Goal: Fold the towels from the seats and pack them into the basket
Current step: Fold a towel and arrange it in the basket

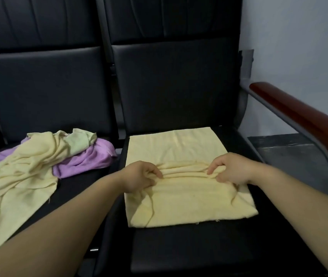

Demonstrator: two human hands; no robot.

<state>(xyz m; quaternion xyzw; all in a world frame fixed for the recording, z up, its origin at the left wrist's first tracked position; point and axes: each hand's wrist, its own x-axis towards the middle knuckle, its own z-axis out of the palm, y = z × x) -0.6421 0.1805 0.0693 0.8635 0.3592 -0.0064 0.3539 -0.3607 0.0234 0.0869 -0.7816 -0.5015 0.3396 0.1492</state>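
A pale yellow towel (179, 148) lies spread on the right black seat (199, 246). My left hand (139, 176) and my right hand (231, 169) each pinch a bunched ridge of cloth across the towel's middle, left hand at its left side, right hand at its right side. On the left seat (75, 196) sits a loose heap: a yellow towel (23, 176), a light green towel (77, 141) and a purple towel (91, 158) tangled together. No basket is in view.
The black backrests (169, 80) rise behind both seats. A red-brown wooden armrest (302, 120) on a grey metal frame borders the right seat. Beyond it are a white wall (298, 37) and grey floor (290, 156).
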